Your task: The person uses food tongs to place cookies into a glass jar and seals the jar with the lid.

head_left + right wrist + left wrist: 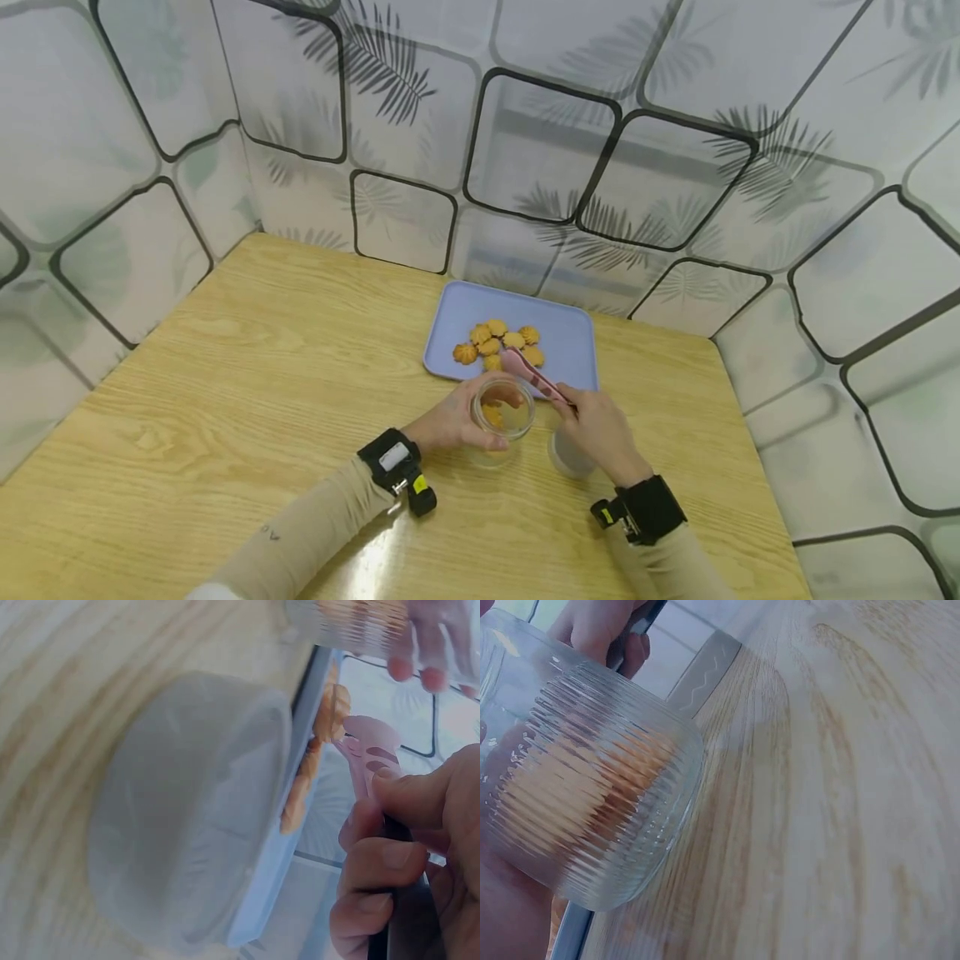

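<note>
My left hand grips a ribbed glass jar with cookies inside, held close to the tray's front edge. In my right hand are pink tongs with a dark handle, the fingers curled round them. The tips of the tongs are over the cookies at the front of the blue tray; whether a cookie is between them I cannot tell.
Below my right hand a whitish round container stands on the wooden table, to the right of the jar. Patterned curtain-like walls rise behind the tray and at both sides.
</note>
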### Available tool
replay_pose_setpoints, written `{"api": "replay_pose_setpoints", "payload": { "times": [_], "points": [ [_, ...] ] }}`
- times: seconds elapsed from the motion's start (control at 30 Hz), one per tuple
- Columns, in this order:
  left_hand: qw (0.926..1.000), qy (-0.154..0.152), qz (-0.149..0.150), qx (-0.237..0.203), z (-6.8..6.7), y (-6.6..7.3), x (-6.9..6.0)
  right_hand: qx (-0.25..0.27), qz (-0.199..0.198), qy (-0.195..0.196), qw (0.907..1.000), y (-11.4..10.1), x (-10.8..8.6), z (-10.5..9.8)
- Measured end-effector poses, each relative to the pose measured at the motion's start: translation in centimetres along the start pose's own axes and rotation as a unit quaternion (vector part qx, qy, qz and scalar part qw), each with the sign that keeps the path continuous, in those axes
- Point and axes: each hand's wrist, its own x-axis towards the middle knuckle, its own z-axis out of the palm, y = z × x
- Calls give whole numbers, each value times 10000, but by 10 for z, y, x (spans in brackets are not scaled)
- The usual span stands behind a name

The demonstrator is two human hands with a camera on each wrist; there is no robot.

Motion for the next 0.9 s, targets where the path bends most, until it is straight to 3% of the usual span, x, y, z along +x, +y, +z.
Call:
{"api": "replay_pose_setpoints", "payload": {
  "times": [0.3,0.57,0.9],
  "points": [
    [9999,-8,113,-118,0,0,2,353,-5,117,9993,0,-3,-16],
    [9999,44,80,-95,1,0,2,689,-72,588,9959,-5,-19,-40],
    [10000,31,67,9,-1,-1,2,1322,-986,1088,9803,-22,-55,-71]
  ]
}}
